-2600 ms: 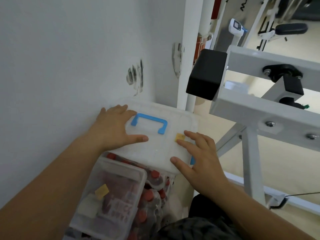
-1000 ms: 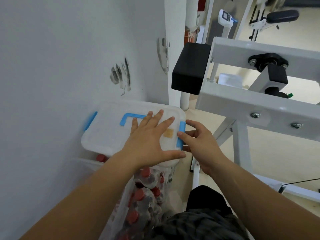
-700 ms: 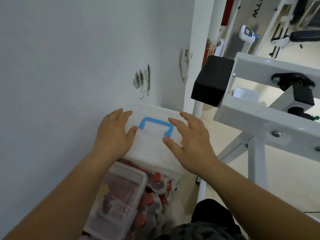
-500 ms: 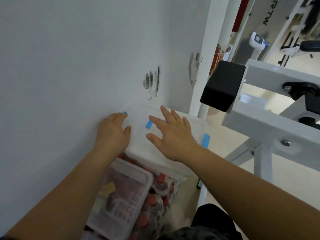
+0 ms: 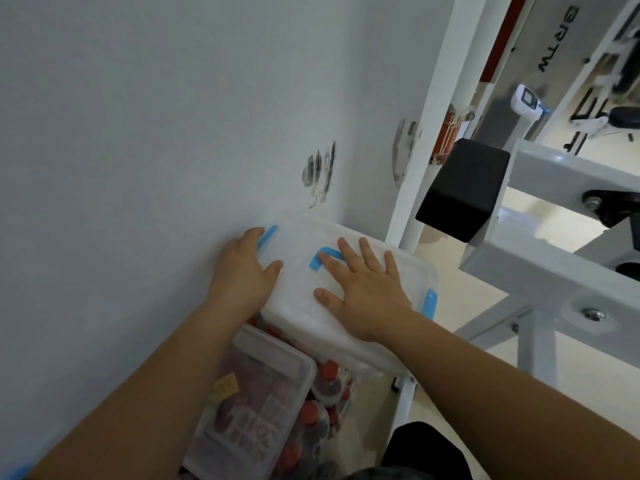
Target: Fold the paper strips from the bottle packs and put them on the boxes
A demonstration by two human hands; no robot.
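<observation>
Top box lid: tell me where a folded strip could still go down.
On the lid, bare plastic shows between the left hand and right hand, and past the fingertips toward the wall. The right hand covers the blue handle area.

Left hand (image 5: 242,275): palm down, fingers curled, thumb spread rightward. Right hand (image 5: 363,289): flat, palm down, fingers (image 5: 367,252) splayed forward. Both forearms bare, extended ahead.

Gym: white exercise-machine frame (image 5: 540,258), padded bench (image 5: 623,116).
</observation>
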